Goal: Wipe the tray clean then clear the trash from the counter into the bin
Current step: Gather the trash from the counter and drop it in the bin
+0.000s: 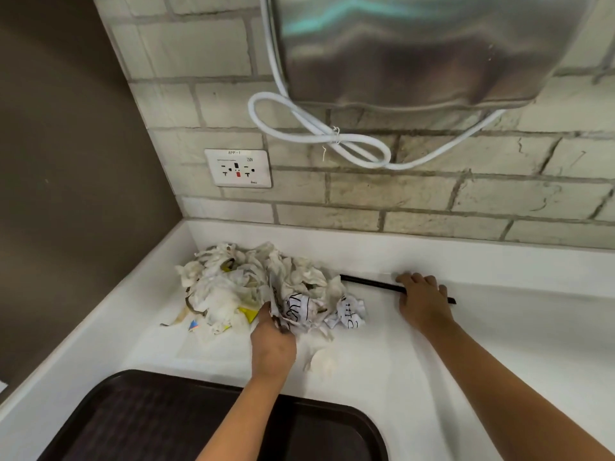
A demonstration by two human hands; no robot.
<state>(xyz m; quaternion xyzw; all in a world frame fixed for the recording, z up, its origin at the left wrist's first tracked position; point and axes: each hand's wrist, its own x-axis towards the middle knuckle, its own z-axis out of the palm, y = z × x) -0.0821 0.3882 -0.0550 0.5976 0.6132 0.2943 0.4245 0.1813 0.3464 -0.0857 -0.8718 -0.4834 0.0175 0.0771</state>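
Trash [266, 287] (scribbled paper) in left hand [273, 344]; socket [238, 168] reads "8PP-1".

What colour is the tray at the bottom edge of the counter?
Dark brown, nearly black, with a fine textured surface: the rectangular plastic tray, seen in the head view.

Bottom edge cuts off the dark tray [139, 424].
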